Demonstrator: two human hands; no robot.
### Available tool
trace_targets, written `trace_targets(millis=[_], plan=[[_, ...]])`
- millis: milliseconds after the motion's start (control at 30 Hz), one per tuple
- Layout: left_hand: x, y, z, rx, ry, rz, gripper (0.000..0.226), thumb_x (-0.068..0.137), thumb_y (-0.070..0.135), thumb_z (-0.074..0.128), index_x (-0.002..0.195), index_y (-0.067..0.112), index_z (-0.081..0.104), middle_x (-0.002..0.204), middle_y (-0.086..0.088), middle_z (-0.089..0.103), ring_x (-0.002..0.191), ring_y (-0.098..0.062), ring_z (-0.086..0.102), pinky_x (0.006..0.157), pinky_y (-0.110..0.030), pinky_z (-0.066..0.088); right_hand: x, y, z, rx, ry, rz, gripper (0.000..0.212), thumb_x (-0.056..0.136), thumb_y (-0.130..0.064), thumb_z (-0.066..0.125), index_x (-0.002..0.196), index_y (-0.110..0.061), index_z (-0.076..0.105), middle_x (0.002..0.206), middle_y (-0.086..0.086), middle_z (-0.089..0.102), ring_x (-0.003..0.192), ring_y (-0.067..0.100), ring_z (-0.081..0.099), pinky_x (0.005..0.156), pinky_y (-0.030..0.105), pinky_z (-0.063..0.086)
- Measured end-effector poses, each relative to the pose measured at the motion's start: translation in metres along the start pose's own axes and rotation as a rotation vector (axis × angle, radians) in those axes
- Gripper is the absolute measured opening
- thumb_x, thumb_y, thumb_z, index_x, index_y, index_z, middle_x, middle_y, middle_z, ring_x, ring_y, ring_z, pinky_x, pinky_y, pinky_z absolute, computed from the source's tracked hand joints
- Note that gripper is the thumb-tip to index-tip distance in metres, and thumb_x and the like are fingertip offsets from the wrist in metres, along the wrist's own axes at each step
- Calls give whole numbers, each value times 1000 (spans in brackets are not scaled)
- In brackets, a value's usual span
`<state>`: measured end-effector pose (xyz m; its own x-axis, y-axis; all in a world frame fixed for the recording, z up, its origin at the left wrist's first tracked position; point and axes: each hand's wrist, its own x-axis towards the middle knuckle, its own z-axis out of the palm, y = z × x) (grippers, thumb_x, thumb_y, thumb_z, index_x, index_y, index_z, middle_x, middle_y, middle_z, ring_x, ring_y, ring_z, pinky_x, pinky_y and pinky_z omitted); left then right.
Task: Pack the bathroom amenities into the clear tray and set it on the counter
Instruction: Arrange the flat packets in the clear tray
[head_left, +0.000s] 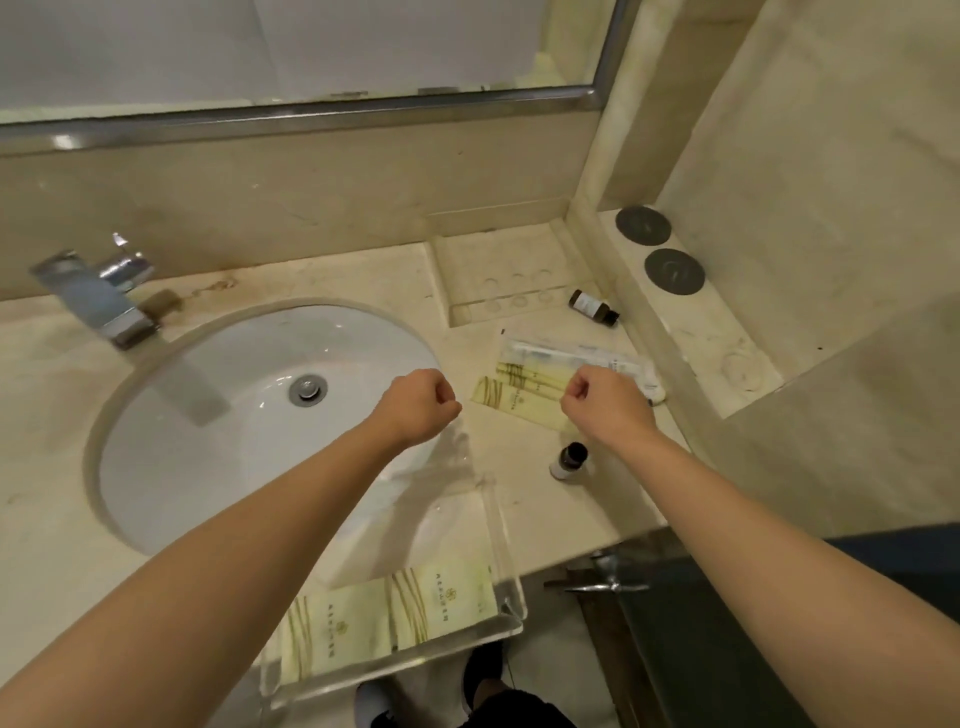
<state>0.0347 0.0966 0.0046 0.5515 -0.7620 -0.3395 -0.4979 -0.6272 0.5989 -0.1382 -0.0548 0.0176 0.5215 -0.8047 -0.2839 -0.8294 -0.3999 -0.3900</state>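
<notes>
**Closed Fists Held Over Counter, Tray at Front Edge**

A pale marble counter (249, 280) is being filled for the most part by a white oval sink (208, 415), over which a chrome faucet (98, 296) is being angled from the back left. The clear tray (506, 571) is being seen at the near edge of the counter, to the right of the sink, its front corner overhanging the edge; two pale yellow packets (384, 618) are lying flat inside it, side by side.

Both arms are being stretched forward. The left hand (423, 405) is being held curled into a loose fist above the sink's right rim — nothing is being gripped in it. The right hand (605, 400) is likewise being held closed and empty, over the loose amenities on the counter to the right.

Under and beside that hand, more yellow packets (514, 384) are lying, with a clear-wrapped long item (571, 356) just behind them. A small dark bottle (595, 307) is lying on its side near the back wall, and another small bottle (570, 461) is standing upright just beside the right wrist — well apart from the tray.
</notes>
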Motion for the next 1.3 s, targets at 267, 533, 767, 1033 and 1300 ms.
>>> trace_targets(millis=[267, 533, 767, 1033, 1300], plan=[[71, 32, 37, -32, -9, -143, 34, 88, 21, 58, 119, 9, 58, 112, -8, 64, 101, -24, 58, 78, -28, 43, 53, 36, 8, -171, -219, -65, 28, 86, -23, 54, 112, -27, 62, 120, 0, 59, 110, 23, 54, 84, 34, 47], [111, 52, 59, -77, 6, -260, 6, 83, 12, 58, 86, 11, 52, 85, -6, 57, 81, -25, 54, 65, -32, 43, 86, 46, 15, -302, -112, -219, 31, 89, -20, 51, 119, -25, 57, 118, 6, 49, 109, 26, 44, 91, 36, 39], [124, 52, 59, -333, 26, -357, 12, 83, 4, 55, 93, 9, 57, 87, -6, 54, 82, -25, 53, 71, -31, 44, 93, 42, 20, -301, -64, -235, 31, 86, -34, 59, 115, -24, 56, 113, 5, 48, 106, 25, 45, 89, 36, 39], [125, 62, 57, -756, 26, -421, 21, 85, 19, 69, 75, 16, 51, 76, -2, 55, 67, -19, 51, 63, -31, 47, 87, 35, 15, -256, -98, -228, 37, 85, -37, 61, 119, -24, 53, 118, 4, 48, 111, 25, 43, 92, 36, 38], [126, 69, 62, -922, 110, -548, 31, 79, 13, 74, 89, 18, 45, 89, -9, 58, 74, -25, 58, 53, -30, 45, 75, 38, 15, -233, -122, -267, 37, 86, -35, 60, 120, -22, 52, 122, 2, 50, 114, 23, 44, 97, 36, 39]])
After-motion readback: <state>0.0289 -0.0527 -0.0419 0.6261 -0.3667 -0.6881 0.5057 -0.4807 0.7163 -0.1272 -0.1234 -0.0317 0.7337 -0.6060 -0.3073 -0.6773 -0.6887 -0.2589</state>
